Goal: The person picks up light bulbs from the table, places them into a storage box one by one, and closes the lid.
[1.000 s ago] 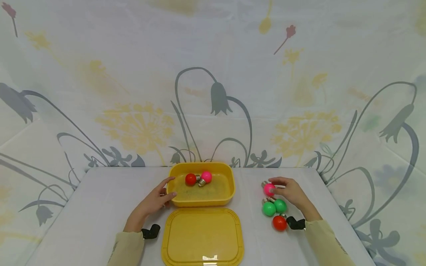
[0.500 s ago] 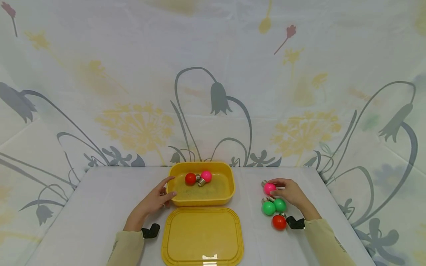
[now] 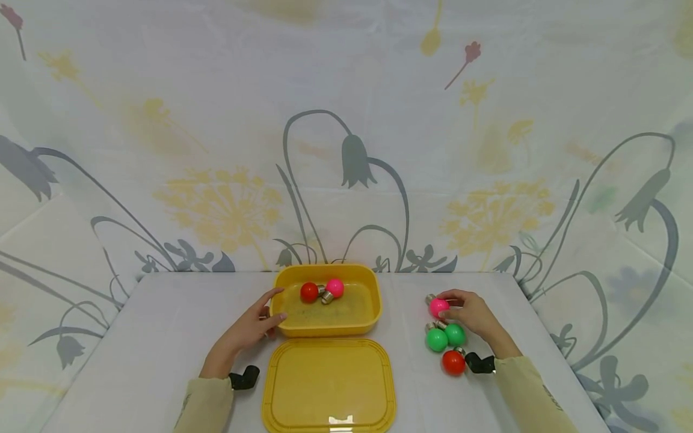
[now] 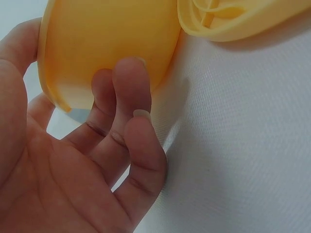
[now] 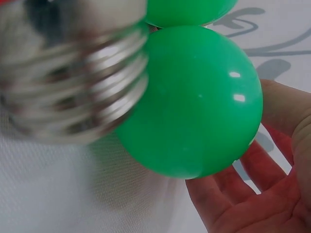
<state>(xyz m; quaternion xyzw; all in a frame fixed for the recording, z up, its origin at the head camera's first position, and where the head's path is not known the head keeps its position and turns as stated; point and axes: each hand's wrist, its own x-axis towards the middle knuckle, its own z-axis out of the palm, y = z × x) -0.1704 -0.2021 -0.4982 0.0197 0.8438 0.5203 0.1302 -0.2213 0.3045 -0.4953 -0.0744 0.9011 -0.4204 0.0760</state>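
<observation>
In the head view my left hand (image 3: 249,328) holds the left end of a yellow plastic box (image 3: 325,331), thumb and index finger over its rim. The left wrist view shows the other fingers (image 4: 131,87) bent against its outer wall. Inside lie a red light bulb (image 3: 309,292) and a pink one (image 3: 335,287). To the right, my right hand (image 3: 476,311) holds another pink light bulb (image 3: 440,308) between thumb and fingers, its metal base pointing away to the left. A green bulb (image 5: 194,102) hides that bulb in the right wrist view.
Two green bulbs (image 3: 436,340) and a red bulb (image 3: 453,362) lie on the white table just nearer than the right hand. A flat yellow lid (image 3: 329,385) lies in front of the box. Behind the table hangs a flower-patterned cloth (image 3: 346,210).
</observation>
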